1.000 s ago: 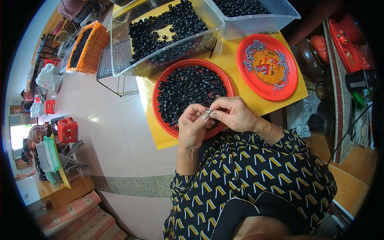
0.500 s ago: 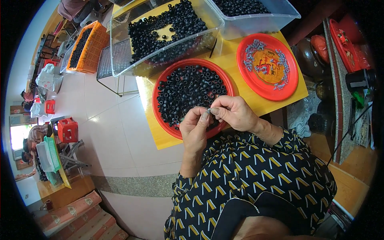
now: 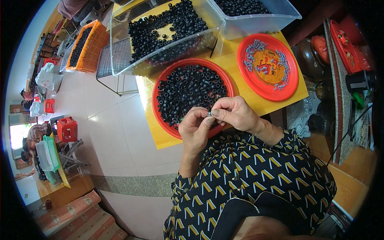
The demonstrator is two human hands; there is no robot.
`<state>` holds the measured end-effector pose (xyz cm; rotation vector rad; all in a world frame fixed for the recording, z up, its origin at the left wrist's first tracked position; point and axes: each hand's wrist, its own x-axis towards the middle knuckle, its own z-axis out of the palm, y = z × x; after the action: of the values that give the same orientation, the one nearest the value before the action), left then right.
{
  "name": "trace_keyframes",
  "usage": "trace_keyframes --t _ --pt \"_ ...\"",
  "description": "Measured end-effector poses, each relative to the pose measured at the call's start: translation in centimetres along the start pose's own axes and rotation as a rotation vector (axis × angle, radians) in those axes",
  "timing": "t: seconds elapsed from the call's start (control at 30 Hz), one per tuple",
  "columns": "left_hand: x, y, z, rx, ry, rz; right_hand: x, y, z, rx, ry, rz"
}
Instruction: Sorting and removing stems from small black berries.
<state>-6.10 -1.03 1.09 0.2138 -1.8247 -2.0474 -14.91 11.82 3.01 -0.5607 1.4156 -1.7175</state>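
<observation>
My left hand [image 3: 195, 128] and my right hand [image 3: 238, 116] meet over the near edge of a round red tray [image 3: 155, 108]. Thumbs and forefingers are pinched from both sides on a tiny silvery piece [image 3: 209, 114], mostly covered by the fingertips. Its exact kind cannot be made out. Beneath and beyond the hands, the tray holds many small black rounded parts [image 3: 184, 94], several showing a hole through them. To the right, a second red tray [image 3: 294, 76] bears small bluish-silver metal pieces [image 3: 253, 52], spread around its printed yellow middle.
Both trays sit on a yellow table [image 3: 168, 140]. Behind them stand a clear plastic bin [image 3: 160, 56] and another clear bin [image 3: 256, 24], both with black parts. An orange crate [image 3: 94, 48] is farther left. Shelves with jars [image 3: 310, 60] flank the right side; people sit far left.
My left thumb and fingers have shifted slightly around the silvery piece, and the left fingers look a little more parted. My right hand stays nearly in place, still pinching.
</observation>
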Motion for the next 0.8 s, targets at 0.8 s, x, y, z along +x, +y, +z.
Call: trace_keyframes --t 0.8 --pt "-0.4 0.3 -0.4 0.059 -0.116 -0.153 -0.1 0.0 0.1 -0.645 0.122 -0.567"
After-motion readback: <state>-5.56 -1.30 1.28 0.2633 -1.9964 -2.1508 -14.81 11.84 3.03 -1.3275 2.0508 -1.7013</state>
